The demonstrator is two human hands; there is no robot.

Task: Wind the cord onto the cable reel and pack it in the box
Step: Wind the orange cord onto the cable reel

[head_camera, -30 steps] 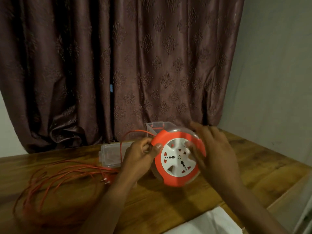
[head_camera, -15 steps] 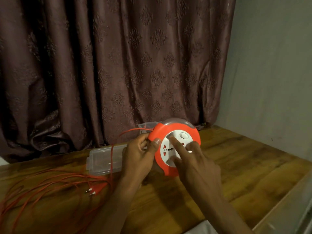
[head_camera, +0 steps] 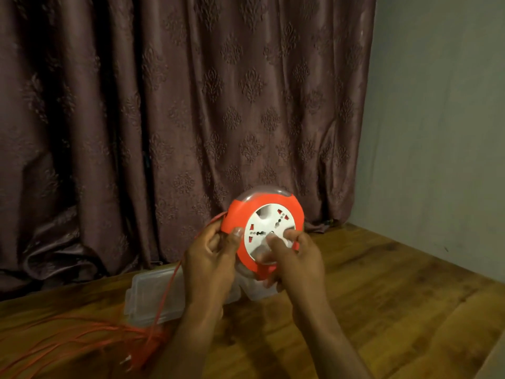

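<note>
An orange cable reel [head_camera: 240,212] with a white socket face is held upright above the wooden table [head_camera: 382,296]. My left hand [head_camera: 210,258] grips its left rim, thumb on the orange edge. My right hand [head_camera: 295,258] holds the lower right of the reel, with fingers pressed on the white face. The orange cord [head_camera: 169,285] runs from the reel's left side down to a loose heap [head_camera: 68,340] at the table's lower left, with the plug [head_camera: 128,361] near it. A clear plastic box [head_camera: 153,294] lies on the table behind my hands, partly hidden.
A dark patterned curtain [head_camera: 177,119] hangs behind the table. A plain wall [head_camera: 437,132] stands on the right. Bare wood lies to the right of my hands.
The reel has been lifted higher and its white face has turned. My right hand slid from the face's middle to its lower right. The view shifted left.
</note>
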